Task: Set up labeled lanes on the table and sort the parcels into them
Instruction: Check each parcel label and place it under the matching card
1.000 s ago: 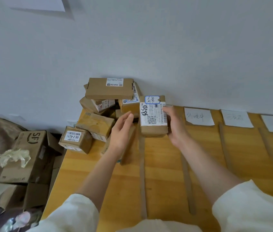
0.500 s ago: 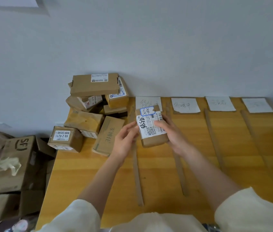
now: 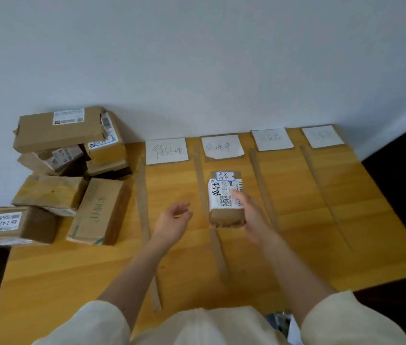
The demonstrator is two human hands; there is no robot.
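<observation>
Parcel [image 3: 225,199] position has changed since half a second ago: then both hands held the brown box up in front of the first paper label, and now it lies on the worktop [image 3: 47,275] in the second lane, just in front of the second paper label [image 3: 222,146]. The left hand [image 3: 173,221] has come off the parcel and hangs released, fingers loosely curled, over the first lane to the parcel's left. The right hand [image 3: 248,215] still rests against the parcel's right side, thumb lying across its white shipping sticker. Cardboard strips [image 3: 143,195] flank the lanes either side of the parcel. The unsorted parcel pile [image 3: 72,170] sits well left of the parcel, beyond the first paper label [image 3: 166,150].
</observation>
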